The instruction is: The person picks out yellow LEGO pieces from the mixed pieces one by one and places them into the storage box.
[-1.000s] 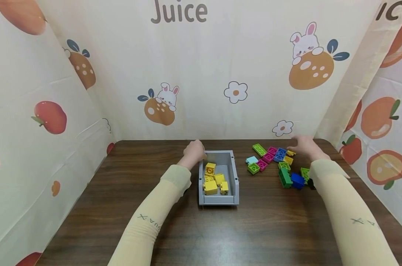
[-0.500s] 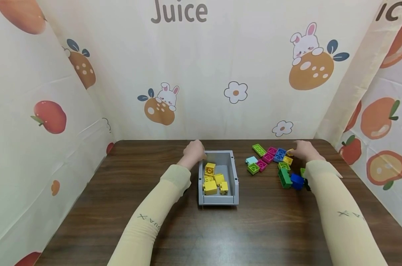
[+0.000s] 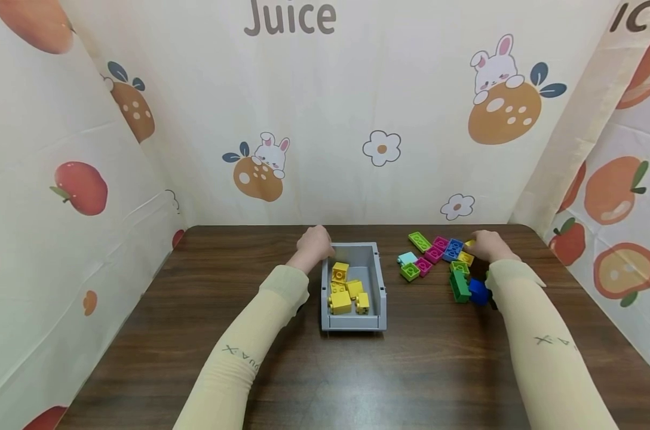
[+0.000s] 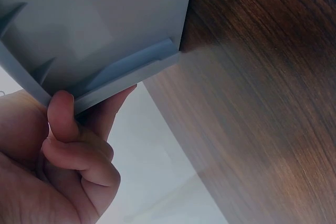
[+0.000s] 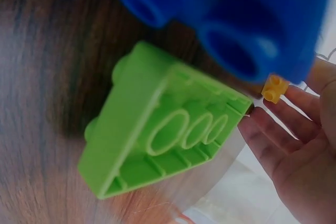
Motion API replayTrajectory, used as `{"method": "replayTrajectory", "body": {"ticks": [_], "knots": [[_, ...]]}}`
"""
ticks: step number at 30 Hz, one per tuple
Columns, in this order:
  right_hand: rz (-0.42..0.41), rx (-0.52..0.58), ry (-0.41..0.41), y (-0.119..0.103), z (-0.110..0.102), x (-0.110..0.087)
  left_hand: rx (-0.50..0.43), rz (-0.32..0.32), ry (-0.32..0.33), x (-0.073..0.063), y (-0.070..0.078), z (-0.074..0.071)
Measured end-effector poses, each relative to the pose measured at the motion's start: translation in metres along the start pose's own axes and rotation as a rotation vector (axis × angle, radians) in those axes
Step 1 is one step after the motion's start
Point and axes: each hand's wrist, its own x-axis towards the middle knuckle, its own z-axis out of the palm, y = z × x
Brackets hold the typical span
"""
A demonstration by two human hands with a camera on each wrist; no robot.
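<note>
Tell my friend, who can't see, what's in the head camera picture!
A person's left hand holds the far left corner of a gray bin with yellow blocks inside, while the right hand is beside loose colorful blocks on a brown table. Behind is a pale curtain with fruit, bunnies and the word Juice.

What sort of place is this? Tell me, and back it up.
Probably an indoor, screened-off tabletop workspace: fruit-and-bunny printed sheets line the back and sides of a dark wooden table, where a gray bin of yellow bricks sits near loose colored bricks.
</note>
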Motion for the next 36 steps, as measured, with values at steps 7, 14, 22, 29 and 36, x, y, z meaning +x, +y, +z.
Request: {"method": "replayTrajectory", "body": {"ticks": [7, 14, 22, 29, 36], "knots": [[-0.004, -0.013, 0.028, 0.0, 0.001, 0.0, -0.001, -0.006, -0.005, 0.001, 0.0, 0.001], [-0.003, 0.011, 0.026, 0.002, 0.0, 0.002, -0.001, 0.003, 0.0, 0.002, 0.0, 0.001], [-0.003, 0.023, 0.022, -0.002, -0.009, -0.001, -0.006, 0.008, -0.008, 0.003, -0.001, 0.001], [0.022, 0.114, -0.035, -0.009, -0.021, -0.007, -0.012, 0.006, -0.024, 0.005, -0.002, 0.001], [-0.043, 0.038, 0.042, -0.016, -0.032, -0.007, -0.012, 0.012, -0.023, 0.005, -0.003, 0.001]]}}
